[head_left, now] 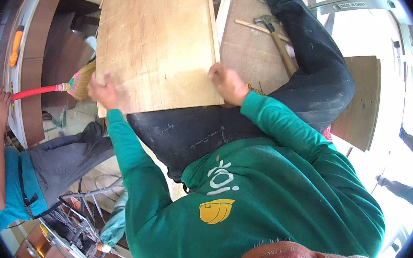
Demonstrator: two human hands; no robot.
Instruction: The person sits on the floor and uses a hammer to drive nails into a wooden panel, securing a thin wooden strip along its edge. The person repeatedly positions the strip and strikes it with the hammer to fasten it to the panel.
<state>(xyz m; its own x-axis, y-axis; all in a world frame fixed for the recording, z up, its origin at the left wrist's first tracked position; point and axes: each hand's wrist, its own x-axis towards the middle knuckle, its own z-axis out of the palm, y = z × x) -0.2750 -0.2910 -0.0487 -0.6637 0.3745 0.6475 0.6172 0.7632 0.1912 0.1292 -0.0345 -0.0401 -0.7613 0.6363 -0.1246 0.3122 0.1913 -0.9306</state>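
A wide, pale wooden board (158, 49) lies in front of me, its near edge over my lap. At its left edge, near the close corner, my left hand (102, 91) is closed on it, somewhat blurred, with the thumb side over the board. My right hand (229, 84) is curled at the opposite edge, fingers bent against the wood. What the fingers do beneath the board is hidden. A hammer (279, 44) with a wooden handle lies to the right of the board, beside a thin wooden strip (251, 26).
On the left a person in a teal shirt (9, 178) holds a broom (36, 92), its bristles close to my left hand. An orange-handled tool (16, 46) rests on a ledge behind. A table saw (70, 232) stands lower left, wooden panels (361, 100) and a metal ladder (360, 3) right.
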